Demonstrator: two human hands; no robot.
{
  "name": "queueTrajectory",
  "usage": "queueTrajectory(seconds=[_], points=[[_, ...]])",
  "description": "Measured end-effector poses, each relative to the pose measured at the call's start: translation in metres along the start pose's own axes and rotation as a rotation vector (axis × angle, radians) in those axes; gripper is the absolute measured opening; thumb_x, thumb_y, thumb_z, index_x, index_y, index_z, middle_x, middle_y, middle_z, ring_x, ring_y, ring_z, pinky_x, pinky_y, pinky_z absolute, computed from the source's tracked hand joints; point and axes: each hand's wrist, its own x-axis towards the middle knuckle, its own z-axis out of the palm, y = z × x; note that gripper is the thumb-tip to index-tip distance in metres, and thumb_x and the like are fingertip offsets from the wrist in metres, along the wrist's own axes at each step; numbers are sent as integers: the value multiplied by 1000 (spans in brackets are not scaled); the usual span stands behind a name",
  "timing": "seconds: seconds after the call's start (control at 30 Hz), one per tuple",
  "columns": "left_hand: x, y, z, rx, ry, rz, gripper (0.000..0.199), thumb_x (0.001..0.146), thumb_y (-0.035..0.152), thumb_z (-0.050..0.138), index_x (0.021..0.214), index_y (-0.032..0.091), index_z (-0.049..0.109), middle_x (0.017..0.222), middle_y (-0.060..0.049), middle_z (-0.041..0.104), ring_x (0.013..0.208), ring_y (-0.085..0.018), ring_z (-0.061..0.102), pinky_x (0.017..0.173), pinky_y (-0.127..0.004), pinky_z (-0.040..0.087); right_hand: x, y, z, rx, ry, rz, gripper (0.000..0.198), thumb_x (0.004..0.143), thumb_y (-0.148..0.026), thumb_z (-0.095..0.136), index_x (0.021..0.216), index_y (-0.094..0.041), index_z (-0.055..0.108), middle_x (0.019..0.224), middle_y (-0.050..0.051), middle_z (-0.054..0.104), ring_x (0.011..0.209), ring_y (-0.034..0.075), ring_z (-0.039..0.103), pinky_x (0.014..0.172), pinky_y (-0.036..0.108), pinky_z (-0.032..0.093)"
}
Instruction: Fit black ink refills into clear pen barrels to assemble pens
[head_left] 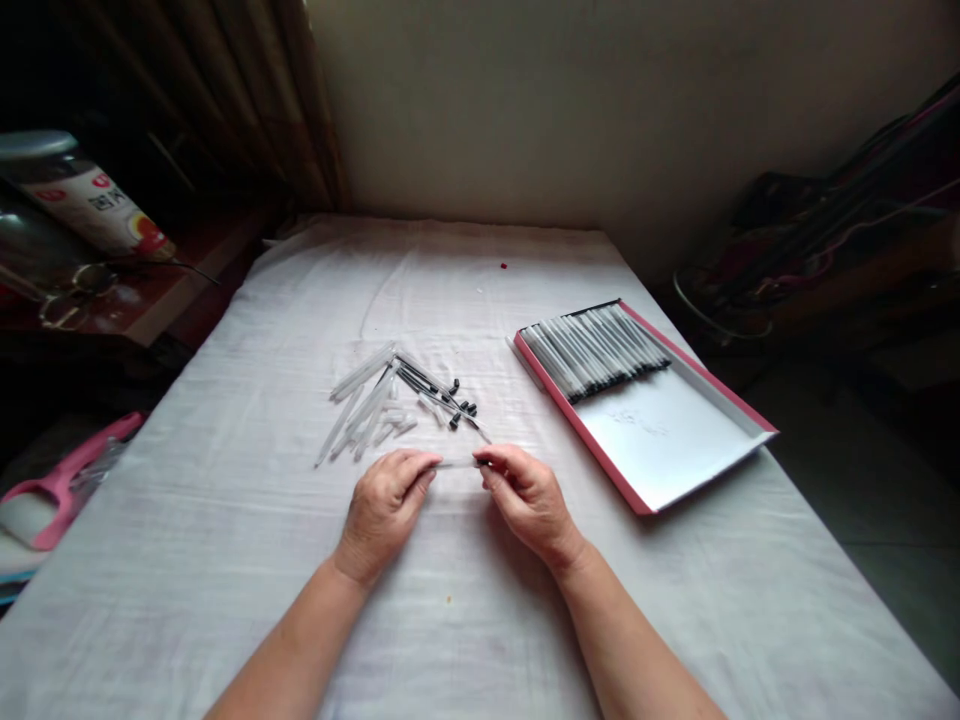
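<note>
In the head view, a slim, translucent pen [457, 464] is pinched between the fingertips of the left hand [385, 507] and, at its black end, the right hand [534, 502], over creased pale cloth [225, 540], near loose clear tubes [363, 371].

A table [240, 600] draped in creased whitish cloth [187, 480] carries loose clear plastic tubes [363, 372] left of centre, with thin dark rods [424, 380] and small black caps [454, 422] beside them. A shallow red-walled, white-floored box [675, 450] lies right; a tiny dark-red bit [504, 266], far.
</note>
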Motion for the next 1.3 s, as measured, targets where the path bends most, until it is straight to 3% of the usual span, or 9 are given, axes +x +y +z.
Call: queueTrajectory(seconds=[0.17, 0.3, 0.47, 0.57, 0.67, 0.9, 1.1, 1.3], points=[[2, -2, 3, -30, 27, -7, 19, 89, 22, 56, 102, 22, 70, 95, -5, 72, 90, -18, 67, 84, -30, 53, 2, 5, 6, 136, 17, 138, 19, 85, -32, 58, 92, -19, 70, 76, 4, 72, 58, 14, 63, 58, 25, 52], [3, -2, 4, -75, 45, 11, 17, 88, 23, 57, 99, 21, 70, 94, -5, 72, 91, -19, 67, 86, -32, 53, 4, 4, 4, 27, 3, 145, 32, 87, -43, 53, 69, -20, 65, 62, 3, 68, 56, 14, 62, 56, 25, 50], [4, -4, 4, -86, 49, 3, 18, 88, 24, 56, 99, 22, 70, 94, -4, 72, 91, -18, 66, 85, -31, 53, 6, 8, 5, 239, -9, 153, 26, 82, -39, 58, 99, -21, 64, 79, 3, 70, 64, 15, 66, 55, 25, 52], [5, -5, 4, -80, 39, -3, 19, 87, 25, 55, 98, 22, 70, 95, -4, 72, 91, -19, 66, 85, -32, 53, 6, 13, 6, 328, 3, 145, 20, 78, -36, 60, 90, -21, 63, 81, 4, 69, 76, 18, 69, 59, 25, 54], [5, -5, 4, -69, 29, 4, 19, 87, 25, 55, 98, 22, 70, 95, -5, 72, 91, -19, 66, 85, -32, 53, 4, 12, 6, 239, 4, 132, 17, 81, -34, 55, 87, -20, 62, 78, 4, 69, 72, 17, 68, 61, 26, 52], [2, -5, 6, -5, 46, 63, 19, 89, 26, 54, 99, 23, 70, 96, -5, 71, 91, -19, 66, 85, -32, 52, 2, -2, 3, -297, 37, 62, 26, 87, -31, 44, 66, -22, 56, 60, 1, 64, 58, 14, 58, 62, 25, 42], [2, -1, 1, 86, 8, 33, 31, 90, 40, 54, 111, 22, 66, 101, -7, 72, 89, -21, 66, 85, -35, 50, 2, -6, -3, -194, 149, 36, 36, 91, -38, 41, 60, -23, 51, 56, 0, 60, 54, 13, 56, 59, 24, 42], [7, -4, -7, 83, -21, -42, 43, 94, 46, 40, 71, 20, 65, 68, -3, 69, 68, -20, 65, 67, -31, 48, 5, -6, -10, -103, 207, 58, 35, 92, -40, 42, 63, -23, 53, 57, -1, 60, 53, 13, 56, 56, 23, 43]])
